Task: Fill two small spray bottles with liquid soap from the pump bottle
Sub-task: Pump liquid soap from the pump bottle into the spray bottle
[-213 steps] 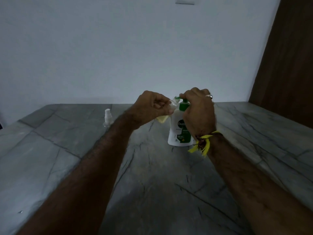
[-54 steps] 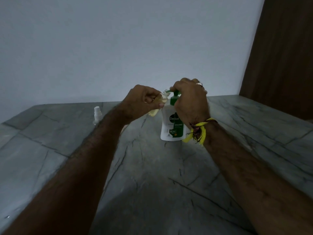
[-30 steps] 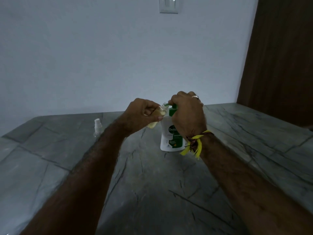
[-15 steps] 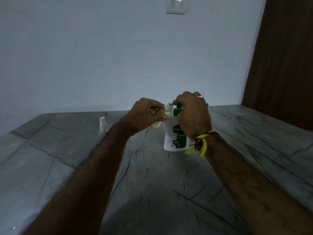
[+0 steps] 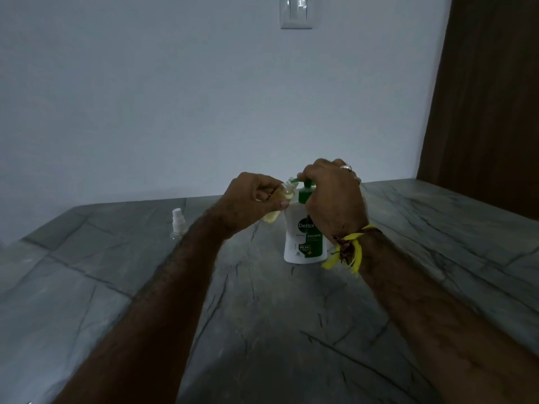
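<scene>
A white pump bottle (image 5: 303,243) with a green label and green pump stands upright on the grey stone table (image 5: 262,330). My right hand (image 5: 332,199) rests closed over the pump head. My left hand (image 5: 250,202) holds a small clear spray bottle (image 5: 280,202), uncapped and tilted, its open neck right at the green spout. Yellowish liquid shows inside it. A second small spray bottle (image 5: 177,224) with a white spray cap stands on the table to the left, apart from both hands.
A pale wall (image 5: 204,112) rises behind the table, with a light switch (image 5: 296,11) high up. A dark wooden door (image 5: 490,97) fills the right side. A yellow thread band (image 5: 350,249) circles my right wrist.
Both hands have kept the same hold on the small bottle and the pump. Only the view has shifted slightly; the capped bottle on the left has stayed in place.
</scene>
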